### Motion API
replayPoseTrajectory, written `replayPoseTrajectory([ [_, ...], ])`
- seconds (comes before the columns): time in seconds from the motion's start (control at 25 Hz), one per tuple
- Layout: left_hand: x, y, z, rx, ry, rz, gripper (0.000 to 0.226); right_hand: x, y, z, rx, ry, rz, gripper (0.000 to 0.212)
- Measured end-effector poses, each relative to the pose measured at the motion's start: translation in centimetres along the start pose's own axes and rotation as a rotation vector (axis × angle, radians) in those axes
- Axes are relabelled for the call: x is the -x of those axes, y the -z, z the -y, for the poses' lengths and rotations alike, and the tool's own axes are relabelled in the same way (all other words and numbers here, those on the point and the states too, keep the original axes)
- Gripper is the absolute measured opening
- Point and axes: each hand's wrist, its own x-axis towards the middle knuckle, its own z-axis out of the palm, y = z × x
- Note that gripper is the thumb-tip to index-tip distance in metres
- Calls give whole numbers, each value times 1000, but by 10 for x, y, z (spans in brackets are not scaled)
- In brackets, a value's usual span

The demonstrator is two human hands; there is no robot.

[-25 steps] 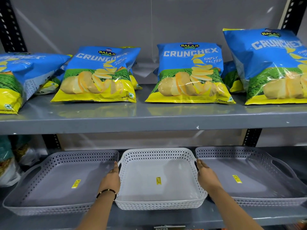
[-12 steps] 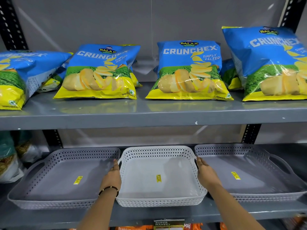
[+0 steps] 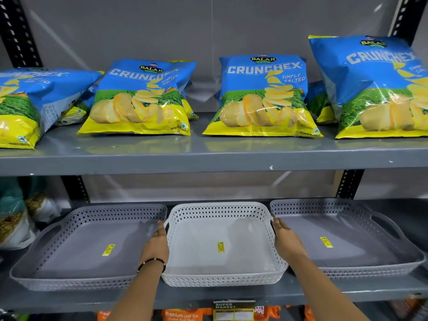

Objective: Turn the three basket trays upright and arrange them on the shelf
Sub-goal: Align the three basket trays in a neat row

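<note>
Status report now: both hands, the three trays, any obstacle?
Left hand and right hand on sides of white tray. Left grey tray and right grey tray upright beside it. Nothing in the way.

Grey metal shelving unit (image 3: 208, 158) w/ black perforated uprights (image 3: 14, 31) – plain grey back wall (image 3: 208, 26) behind. Upper shelf holds blue-yellow crisp bags (image 3: 264, 96) in a row. Soft overhead light, faint reflections on shelf surface – price tag (image 3: 232, 310) on lower shelf's front edge.

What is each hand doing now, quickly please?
Left hand: gripping the white tray's left side.
Right hand: gripping its right side.
</note>
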Motion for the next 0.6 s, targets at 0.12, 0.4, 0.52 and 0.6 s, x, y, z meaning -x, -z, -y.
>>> replayPoseTrajectory([
  [0.12, 2, 2, 1, 20, 15, 8, 69, 0, 0, -1, -8, 3, -4, 69],
  [0.4, 5, 5, -1, -55, -19, 28, 66, -1, -1, -1, -26, -9, -5, 69],
  [0.52, 4, 6, 0, -30, 21, 30, 67, -2, -1, -2, -46, -2, -1, 67],
  [0.6, 6, 9, -2, -9, 18, 34, 67, -2, 0, -2, -62, 0, 6, 67],
])
